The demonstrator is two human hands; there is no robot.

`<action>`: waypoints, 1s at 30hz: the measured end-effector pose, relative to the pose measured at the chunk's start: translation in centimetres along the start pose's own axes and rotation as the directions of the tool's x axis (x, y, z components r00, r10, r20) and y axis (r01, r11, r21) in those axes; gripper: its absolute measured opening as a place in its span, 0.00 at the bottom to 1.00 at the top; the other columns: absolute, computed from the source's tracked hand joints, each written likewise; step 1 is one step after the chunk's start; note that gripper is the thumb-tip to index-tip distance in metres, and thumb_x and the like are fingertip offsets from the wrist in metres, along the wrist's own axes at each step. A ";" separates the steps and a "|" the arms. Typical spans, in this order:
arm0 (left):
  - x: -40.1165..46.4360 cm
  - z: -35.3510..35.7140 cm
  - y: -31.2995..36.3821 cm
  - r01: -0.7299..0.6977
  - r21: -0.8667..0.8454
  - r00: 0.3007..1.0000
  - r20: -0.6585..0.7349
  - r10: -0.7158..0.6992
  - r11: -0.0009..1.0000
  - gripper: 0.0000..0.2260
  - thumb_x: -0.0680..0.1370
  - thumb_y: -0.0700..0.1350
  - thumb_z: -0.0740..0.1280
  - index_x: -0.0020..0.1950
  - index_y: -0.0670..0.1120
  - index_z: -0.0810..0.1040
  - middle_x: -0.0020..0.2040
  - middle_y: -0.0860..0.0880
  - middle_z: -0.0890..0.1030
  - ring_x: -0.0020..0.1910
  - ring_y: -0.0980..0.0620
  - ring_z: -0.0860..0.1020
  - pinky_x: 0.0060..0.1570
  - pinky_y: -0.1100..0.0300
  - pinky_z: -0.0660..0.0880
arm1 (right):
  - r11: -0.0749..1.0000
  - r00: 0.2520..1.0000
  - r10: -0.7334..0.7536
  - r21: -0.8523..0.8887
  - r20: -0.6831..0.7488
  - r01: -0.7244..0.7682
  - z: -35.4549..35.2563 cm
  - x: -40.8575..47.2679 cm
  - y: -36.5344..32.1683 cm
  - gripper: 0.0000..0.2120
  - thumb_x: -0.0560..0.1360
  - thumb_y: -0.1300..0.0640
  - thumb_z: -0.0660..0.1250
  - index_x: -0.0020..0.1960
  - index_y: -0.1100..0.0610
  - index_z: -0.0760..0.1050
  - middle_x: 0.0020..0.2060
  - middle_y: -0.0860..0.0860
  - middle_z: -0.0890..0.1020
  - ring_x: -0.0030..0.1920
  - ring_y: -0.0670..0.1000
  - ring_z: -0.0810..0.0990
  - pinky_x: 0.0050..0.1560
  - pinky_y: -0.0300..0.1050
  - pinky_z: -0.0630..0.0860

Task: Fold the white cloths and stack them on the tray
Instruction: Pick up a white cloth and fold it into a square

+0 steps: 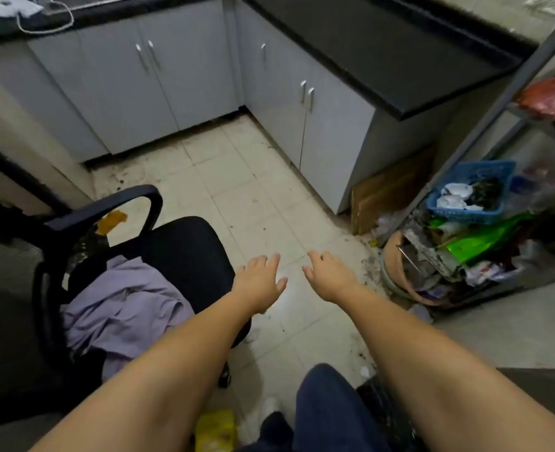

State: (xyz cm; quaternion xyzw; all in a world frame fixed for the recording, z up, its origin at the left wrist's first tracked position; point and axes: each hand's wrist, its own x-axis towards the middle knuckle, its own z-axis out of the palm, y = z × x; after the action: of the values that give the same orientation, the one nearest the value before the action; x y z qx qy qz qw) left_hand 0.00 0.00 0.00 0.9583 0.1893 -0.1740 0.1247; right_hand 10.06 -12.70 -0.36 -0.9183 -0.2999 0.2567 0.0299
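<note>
Fingers of my left hand [259, 282] and right hand [326, 277] were spread and empty, stretched over the floor [253, 177], probably reaching out to begin. No white cloths or tray showed; only a purple cloth [122, 308] lay on the chair [184, 249].

A black office chair [178, 246] stands on the tiled floor [253, 177], with a crumpled lilac garment [122, 305] on its seat. Grey cabinets [158, 79] run under a black counter [383, 50]. A metal rack [485, 132] at right holds a blue basket [471, 190] and green packaging [478, 239]. A yellow packet [215, 430] lies on the floor.
</note>
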 end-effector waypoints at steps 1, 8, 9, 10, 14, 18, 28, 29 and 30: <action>0.4 -0.1 0.1 0.002 -0.012 0.999 0.043 -0.002 1.000 0.26 0.80 0.57 0.53 0.75 0.48 0.54 0.69 0.44 0.68 0.66 0.44 0.69 0.62 0.49 0.68 | 1.000 0.999 0.016 -0.015 0.048 -0.016 -0.1 0.3 0.2 0.22 0.82 0.47 0.48 0.72 0.55 0.59 0.66 0.59 0.69 0.64 0.60 0.70 0.59 0.54 0.70; 8.2 -1.9 0.6 0.025 -0.107 0.986 0.165 -0.007 0.994 0.25 0.81 0.55 0.53 0.76 0.49 0.51 0.67 0.42 0.70 0.58 0.42 0.75 0.50 0.49 0.73 | 0.999 0.990 0.022 -0.042 0.140 -0.016 -1.5 7.8 2.8 0.22 0.82 0.47 0.48 0.71 0.56 0.60 0.66 0.59 0.70 0.64 0.60 0.71 0.61 0.54 0.71; 9.9 -2.6 0.7 0.035 -0.116 0.987 0.159 -0.016 0.993 0.26 0.81 0.55 0.53 0.76 0.49 0.51 0.67 0.42 0.70 0.58 0.42 0.75 0.50 0.49 0.73 | 0.999 0.990 0.016 -0.049 0.142 -0.009 -2.4 9.5 3.3 0.22 0.82 0.47 0.48 0.72 0.56 0.60 0.66 0.59 0.70 0.64 0.60 0.72 0.61 0.55 0.71; 11.6 -3.4 0.9 0.044 -0.121 0.988 0.150 -0.025 0.992 0.26 0.81 0.55 0.53 0.76 0.49 0.51 0.66 0.42 0.70 0.58 0.42 0.75 0.50 0.50 0.73 | 0.999 0.989 0.005 -0.050 0.146 0.002 -3.5 11.3 3.9 0.22 0.82 0.47 0.48 0.72 0.56 0.60 0.66 0.59 0.70 0.64 0.60 0.72 0.61 0.55 0.70; 19.1 -7.5 1.5 0.114 -0.163 0.988 0.119 -0.095 0.980 0.25 0.81 0.55 0.53 0.76 0.49 0.52 0.65 0.42 0.72 0.58 0.41 0.75 0.52 0.49 0.73 | 0.996 0.982 -0.066 -0.045 0.178 0.075 -9.0 19.2 5.9 0.23 0.82 0.47 0.48 0.72 0.57 0.61 0.67 0.60 0.70 0.64 0.61 0.71 0.62 0.56 0.70; 25.6 -11.1 1.7 0.206 -0.240 0.976 0.113 -0.184 0.948 0.25 0.81 0.55 0.53 0.76 0.49 0.52 0.68 0.42 0.70 0.61 0.42 0.74 0.56 0.49 0.73 | 0.988 0.971 -0.121 -0.070 0.206 0.138 -14.7 27.2 7.1 0.21 0.82 0.49 0.49 0.68 0.60 0.65 0.64 0.60 0.73 0.62 0.60 0.73 0.60 0.53 0.71; 40.6 -18.2 -5.3 0.347 -0.284 0.938 0.106 -0.330 0.894 0.23 0.82 0.54 0.52 0.74 0.46 0.56 0.67 0.41 0.71 0.61 0.41 0.74 0.57 0.49 0.73 | 0.956 0.930 -0.211 -0.136 0.300 0.261 -22.3 45.4 2.8 0.19 0.82 0.52 0.49 0.64 0.62 0.68 0.62 0.60 0.75 0.61 0.60 0.74 0.56 0.48 0.71; 42.6 -19.2 -6.5 0.347 -0.280 0.938 0.101 -0.332 0.895 0.23 0.82 0.54 0.53 0.74 0.46 0.56 0.67 0.41 0.71 0.61 0.41 0.74 0.57 0.49 0.73 | 0.953 0.926 -0.215 -0.142 0.310 0.268 -23.2 47.7 1.9 0.19 0.82 0.53 0.49 0.65 0.62 0.68 0.63 0.60 0.74 0.61 0.60 0.74 0.57 0.48 0.71; 44.7 -20.4 -7.8 0.342 -0.277 0.940 0.091 -0.330 0.898 0.23 0.82 0.54 0.53 0.74 0.46 0.57 0.67 0.41 0.71 0.61 0.41 0.74 0.57 0.49 0.73 | 0.953 0.922 -0.214 -0.137 0.322 0.270 -24.2 50.0 1.0 0.19 0.83 0.54 0.48 0.65 0.63 0.68 0.63 0.61 0.74 0.62 0.60 0.73 0.58 0.48 0.70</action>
State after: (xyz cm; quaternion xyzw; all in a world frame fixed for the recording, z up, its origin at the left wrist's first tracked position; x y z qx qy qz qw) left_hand 41.43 27.50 0.14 0.8788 0.3726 -0.1831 0.2353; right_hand 56.85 17.16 -2.32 -0.8225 -0.4343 0.3611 -0.0675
